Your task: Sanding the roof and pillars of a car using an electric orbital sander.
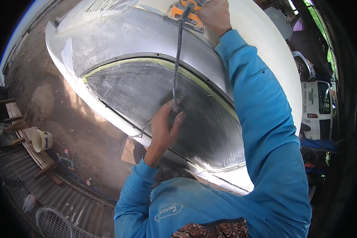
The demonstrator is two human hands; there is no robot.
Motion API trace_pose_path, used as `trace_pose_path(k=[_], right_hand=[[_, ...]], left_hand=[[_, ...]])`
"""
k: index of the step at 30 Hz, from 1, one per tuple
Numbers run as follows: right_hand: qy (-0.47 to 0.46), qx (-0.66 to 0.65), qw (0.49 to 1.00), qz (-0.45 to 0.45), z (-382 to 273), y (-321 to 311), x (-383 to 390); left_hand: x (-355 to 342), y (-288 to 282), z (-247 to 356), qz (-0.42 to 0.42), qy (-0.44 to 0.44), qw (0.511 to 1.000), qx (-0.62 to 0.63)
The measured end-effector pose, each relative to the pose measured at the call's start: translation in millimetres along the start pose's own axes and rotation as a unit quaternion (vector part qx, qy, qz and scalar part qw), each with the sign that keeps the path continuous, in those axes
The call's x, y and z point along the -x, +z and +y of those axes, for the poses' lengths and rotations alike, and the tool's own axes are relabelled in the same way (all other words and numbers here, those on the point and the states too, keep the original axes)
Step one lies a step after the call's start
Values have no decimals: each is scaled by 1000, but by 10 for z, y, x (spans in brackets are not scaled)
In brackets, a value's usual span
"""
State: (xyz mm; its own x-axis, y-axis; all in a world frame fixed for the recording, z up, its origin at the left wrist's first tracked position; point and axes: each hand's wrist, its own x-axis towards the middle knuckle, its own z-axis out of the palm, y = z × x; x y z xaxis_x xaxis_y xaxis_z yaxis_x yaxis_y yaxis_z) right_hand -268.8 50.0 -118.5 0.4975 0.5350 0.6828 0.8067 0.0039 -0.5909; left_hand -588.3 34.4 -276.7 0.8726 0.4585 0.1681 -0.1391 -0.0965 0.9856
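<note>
At the left I saw a round, cream-white plastic bucket point(42, 141) beside a bench of pale wooden slats point(35, 155), perhaps put there to stay away from the work. Next came the left hand point(162, 129), half closed, the thick dark cord point(177, 51) running in between its thumb and fingers; I judged that it kept the cord off the car. Below this hand was the side window, covered with a wrinkled transparent plastic sheet point(125, 85) and edged with yellow-green tape point(158, 60), probably against dust. Above, the orange-and-black handheld power tool point(193, 18) sat at the roof edge of the silver-grey car body point(107, 41). The right hand point(214, 16) was closed around its end, although the upper border cut part of this grip. Farther right stood a white van point(315, 105).
</note>
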Motion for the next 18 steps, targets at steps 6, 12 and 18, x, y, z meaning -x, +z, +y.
trace_pose_path(k=[6,12,18], right_hand=[[55,-84,994,44,-296,-1090,852],[65,225,968,85,-824,-2502,1954],[171,350,907,161,-1423,-3746,3209]], left_hand=[[483,528,152,-83,42,995,-23],[906,1100,263,-216,46,975,-35],[1225,1569,318,-275,125,952,-44]])
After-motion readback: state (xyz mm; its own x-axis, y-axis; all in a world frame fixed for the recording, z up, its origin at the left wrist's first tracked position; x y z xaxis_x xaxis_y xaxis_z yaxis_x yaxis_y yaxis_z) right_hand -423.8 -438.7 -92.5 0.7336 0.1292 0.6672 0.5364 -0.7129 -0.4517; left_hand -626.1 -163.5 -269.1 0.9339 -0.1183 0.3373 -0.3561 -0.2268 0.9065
